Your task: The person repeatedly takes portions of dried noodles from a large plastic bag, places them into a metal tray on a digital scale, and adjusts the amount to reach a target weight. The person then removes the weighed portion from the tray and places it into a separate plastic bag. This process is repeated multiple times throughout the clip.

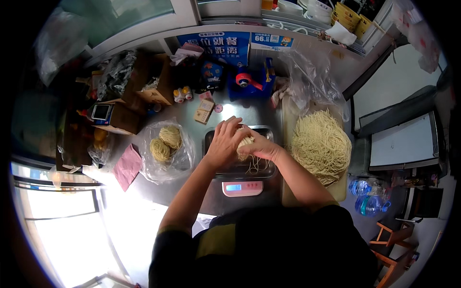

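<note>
Between my two hands is a small bundle of pale noodles (244,147), with loose strands trailing below it. My left hand (226,142) presses on its left and top, fingers pointing away from me. From the right, my right hand (262,145) curls around the same bundle. Both are over a dark metal tray (219,172) resting on a pink digital scale (243,193) with a lit display. To the right, a large heap of loose noodles (320,147) lies on a cutting board (340,192). At left, two round noodle nests (165,143) sit in a clear plastic bag (183,162).
A pink cloth (128,167) lies left of the bag. Cardboard boxes (124,117) crowd the back left, one with a phone (101,112) on it. A small box (204,111) and a blue container (248,90) with a red tape dispenser (248,81) stand behind the tray. Crumpled clear plastic (311,81) touches the board's far end.
</note>
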The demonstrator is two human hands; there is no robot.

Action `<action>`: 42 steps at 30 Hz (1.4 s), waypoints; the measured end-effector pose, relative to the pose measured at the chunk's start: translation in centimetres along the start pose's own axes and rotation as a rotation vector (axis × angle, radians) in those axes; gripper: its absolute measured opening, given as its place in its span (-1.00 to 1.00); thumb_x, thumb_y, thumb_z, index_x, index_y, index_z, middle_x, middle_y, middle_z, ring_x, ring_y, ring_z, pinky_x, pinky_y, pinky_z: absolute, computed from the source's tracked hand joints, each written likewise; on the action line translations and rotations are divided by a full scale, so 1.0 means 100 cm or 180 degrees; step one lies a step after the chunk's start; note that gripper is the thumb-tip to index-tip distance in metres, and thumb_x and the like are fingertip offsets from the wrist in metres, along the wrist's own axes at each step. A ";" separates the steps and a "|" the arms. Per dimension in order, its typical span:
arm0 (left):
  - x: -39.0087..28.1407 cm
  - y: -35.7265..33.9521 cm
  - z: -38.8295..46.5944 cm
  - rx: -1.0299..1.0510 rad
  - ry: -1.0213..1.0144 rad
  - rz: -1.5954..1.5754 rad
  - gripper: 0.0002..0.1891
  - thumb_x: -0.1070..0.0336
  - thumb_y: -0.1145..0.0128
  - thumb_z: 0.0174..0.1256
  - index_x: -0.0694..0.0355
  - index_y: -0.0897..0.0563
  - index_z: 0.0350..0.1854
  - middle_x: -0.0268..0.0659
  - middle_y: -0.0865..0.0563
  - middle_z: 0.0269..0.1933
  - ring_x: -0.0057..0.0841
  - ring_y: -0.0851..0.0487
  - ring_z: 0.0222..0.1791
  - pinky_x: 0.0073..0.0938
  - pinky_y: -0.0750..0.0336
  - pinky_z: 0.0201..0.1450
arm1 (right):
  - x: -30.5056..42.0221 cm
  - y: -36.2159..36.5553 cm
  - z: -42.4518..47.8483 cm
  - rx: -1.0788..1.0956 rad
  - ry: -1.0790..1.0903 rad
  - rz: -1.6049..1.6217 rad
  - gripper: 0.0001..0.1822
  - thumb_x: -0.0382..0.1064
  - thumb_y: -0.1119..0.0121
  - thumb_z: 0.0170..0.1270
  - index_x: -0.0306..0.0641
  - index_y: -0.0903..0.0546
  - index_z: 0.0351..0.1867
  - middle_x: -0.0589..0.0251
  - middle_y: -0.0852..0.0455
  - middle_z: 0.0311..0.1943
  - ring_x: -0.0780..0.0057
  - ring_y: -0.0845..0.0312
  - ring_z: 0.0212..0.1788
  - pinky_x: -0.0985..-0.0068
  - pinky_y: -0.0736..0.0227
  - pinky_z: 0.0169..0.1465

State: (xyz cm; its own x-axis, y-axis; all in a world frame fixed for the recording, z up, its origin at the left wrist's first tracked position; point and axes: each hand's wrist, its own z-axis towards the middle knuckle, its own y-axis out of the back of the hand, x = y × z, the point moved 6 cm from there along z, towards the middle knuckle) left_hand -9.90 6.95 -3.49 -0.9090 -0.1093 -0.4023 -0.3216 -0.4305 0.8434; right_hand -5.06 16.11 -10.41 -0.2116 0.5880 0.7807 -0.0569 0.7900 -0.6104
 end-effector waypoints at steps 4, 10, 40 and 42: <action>0.019 -0.005 -0.032 -0.0513 0.0999 -0.3839 -0.10 0.23 -0.32 0.09 0.00 -0.07 0.47 -0.02 -0.24 0.40 -0.08 -0.16 0.46 -0.05 -0.14 0.42 | 0.016 -0.025 -0.004 0.0044 0.0243 -0.0575 -0.09 -0.48 -0.39 -0.03 -0.07 -0.22 0.40 0.27 -0.47 0.12 0.47 -0.37 0.18 0.42 -0.35 0.24; 0.008 -0.030 -0.036 -0.0910 0.2024 -0.5907 -0.37 0.25 -0.26 0.24 0.20 -0.26 0.32 -0.24 -0.54 0.06 -0.46 -0.58 0.03 -0.42 -0.52 0.08 | 0.021 -0.059 -0.001 -0.0120 0.1378 -0.3666 0.09 -0.29 -0.42 -0.21 -0.05 -0.13 0.47 0.03 -0.43 0.10 0.06 -0.39 0.14 0.23 -0.26 0.28; 0.002 -0.008 -0.053 -0.1055 0.1771 -0.5895 -0.66 0.31 -0.22 0.24 0.32 -0.52 0.02 -0.22 -0.67 -0.14 -0.44 -0.70 -0.20 -0.46 -0.64 -0.15 | 0.038 -0.044 -0.003 -0.0404 0.0685 -0.2089 -0.71 -0.09 -0.13 0.34 -0.14 -0.57 0.00 0.33 -0.58 -0.10 0.45 -0.50 0.02 0.49 -0.43 0.02; 0.009 -0.006 -0.059 -0.1286 0.1952 -0.6148 -0.69 0.31 -0.21 0.25 0.32 -0.53 -0.01 -0.22 -0.68 -0.19 -0.44 -0.70 -0.24 -0.46 -0.65 -0.20 | -0.001 -0.054 -0.002 -0.0346 -0.0181 -0.0123 -0.63 0.04 0.12 0.52 -0.05 -0.45 0.18 0.37 -0.54 0.09 0.55 -0.46 0.13 0.53 -0.43 0.12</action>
State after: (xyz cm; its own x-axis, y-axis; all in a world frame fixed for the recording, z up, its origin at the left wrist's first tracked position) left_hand -8.94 1.81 -6.45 0.6705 0.4443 -0.5941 -0.4043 -0.4525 -0.7948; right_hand -4.49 11.86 -7.20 -0.2666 0.5483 0.7926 0.0392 0.8279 -0.5595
